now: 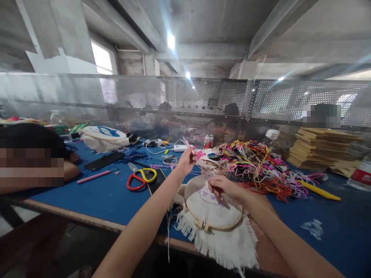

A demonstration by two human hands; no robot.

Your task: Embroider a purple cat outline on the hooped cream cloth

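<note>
My left hand [188, 159] is raised beyond the embroidery hoop, its fingers closed on a slim pink punch needle [186, 142] that points up and to the left. My right hand [219, 187] is over the hoop with fingers pinched together; whatever they hold is too small to make out. The round wooden embroidery hoop [223, 228] lies tilted at the table's front edge. White fabric [228, 249] with frayed edges is stretched in it and hangs toward me. Purple stitching [207, 196] shows on the fabric, partly hidden by my right hand.
Red-and-yellow scissors [140, 179], another pink punch needle [94, 177] and a black phone [104, 160] lie left on the blue table [101, 204]. A tangled yarn heap [255, 166], a yellow tool [320, 190] and stacked brown envelopes [315, 148] are right. A person's head [29, 139] rests at left.
</note>
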